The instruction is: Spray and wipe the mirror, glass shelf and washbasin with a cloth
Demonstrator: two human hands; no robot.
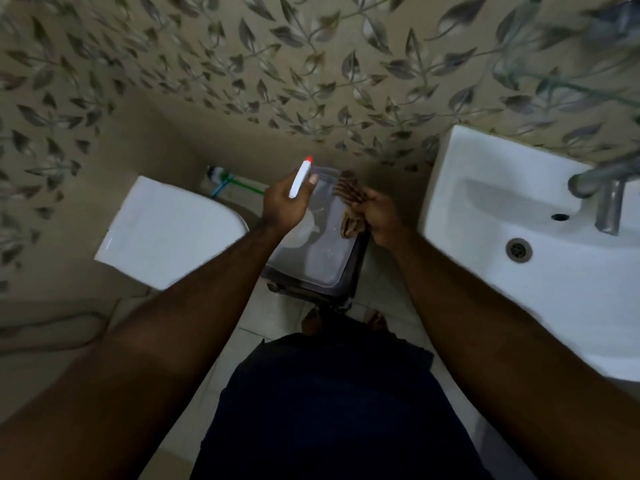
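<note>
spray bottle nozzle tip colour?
Red-orange tip on a white spray bottle head, held in the left hand. Head view, the only one.

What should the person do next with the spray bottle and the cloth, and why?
Probably turn right toward the washbasin and aim the spray bottle at it. The left hand already holds the bottle and the right hand grips the brown cloth, but both hang over the bin, not over anything to be cleaned. The basin sits just to the right.
</note>
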